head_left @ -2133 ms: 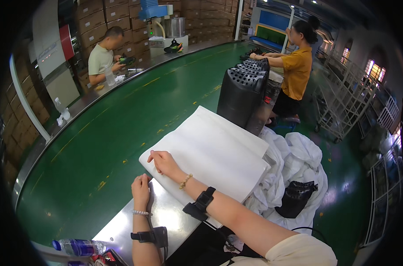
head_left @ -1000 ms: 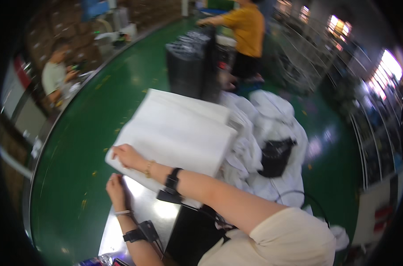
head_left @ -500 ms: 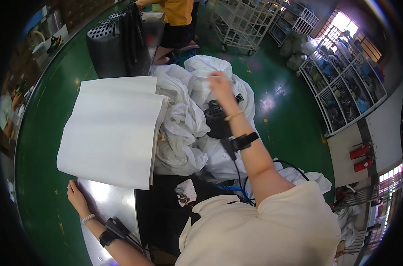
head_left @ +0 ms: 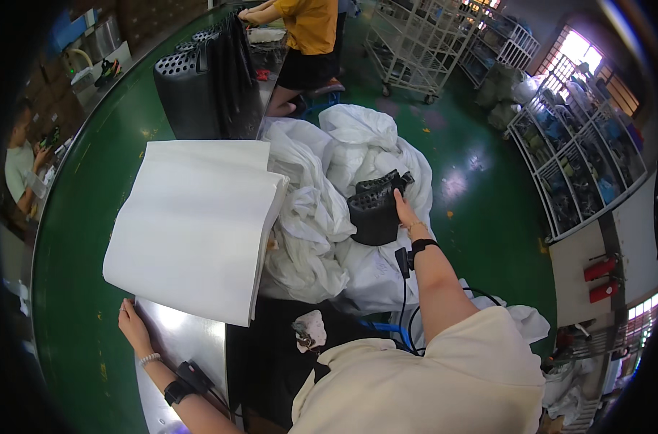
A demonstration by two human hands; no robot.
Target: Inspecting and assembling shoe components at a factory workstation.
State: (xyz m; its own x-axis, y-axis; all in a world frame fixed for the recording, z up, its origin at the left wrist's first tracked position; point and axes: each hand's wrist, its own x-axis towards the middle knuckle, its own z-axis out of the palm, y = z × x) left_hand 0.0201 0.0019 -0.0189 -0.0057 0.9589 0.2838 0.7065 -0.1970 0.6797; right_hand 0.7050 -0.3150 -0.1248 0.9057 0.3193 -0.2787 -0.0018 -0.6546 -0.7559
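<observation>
While your arms spread wide, each hand rests on something different.
Your left hand (head_left: 135, 327) lies flat, fingers together, on the steel table (head_left: 188, 347) at the near edge of the folded white sheet stack (head_left: 195, 224). Your right hand (head_left: 403, 211) reaches out, fingers wrapped onto the black perforated basket (head_left: 376, 210) sitting atop the white laundry heap (head_left: 321, 217). Beyond lie open green floor (head_left: 473, 173), another person in orange (head_left: 307, 29) and wire racks (head_left: 430, 36).

Brown cardboard boxes (head_left: 155, 14) are stacked along the far wall.
</observation>
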